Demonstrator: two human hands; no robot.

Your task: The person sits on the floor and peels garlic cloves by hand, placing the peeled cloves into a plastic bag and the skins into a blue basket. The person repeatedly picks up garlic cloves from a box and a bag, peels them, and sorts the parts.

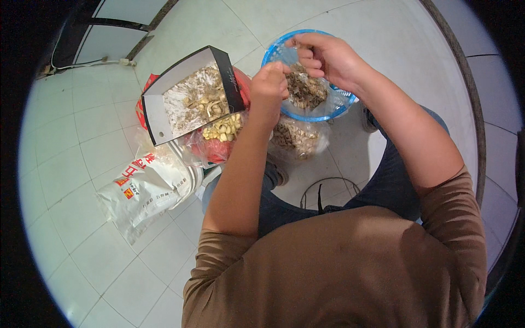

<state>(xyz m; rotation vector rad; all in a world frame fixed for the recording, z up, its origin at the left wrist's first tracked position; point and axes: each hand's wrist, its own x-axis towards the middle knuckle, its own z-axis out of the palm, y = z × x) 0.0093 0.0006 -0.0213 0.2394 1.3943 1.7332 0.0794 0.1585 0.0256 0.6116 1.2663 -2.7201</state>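
My left hand is curled into a loose fist over the left side of a blue plastic basket. Close beside it, my right hand hangs above the basket with bent fingers. Anything small pinched in either hand is hidden by the fingers. A clear plastic bag lines the basket and holds dark brown, dry scraps. Left of my left forearm, pale yellow peeled pieces, apparently garlic cloves, lie on a red and clear plastic bag.
A black-and-white open box holds pale skins and white residue. Below the basket sits a clear bag of brownish-white pieces. A printed white sack lies over a bucket at left. A white cable runs along the wall.
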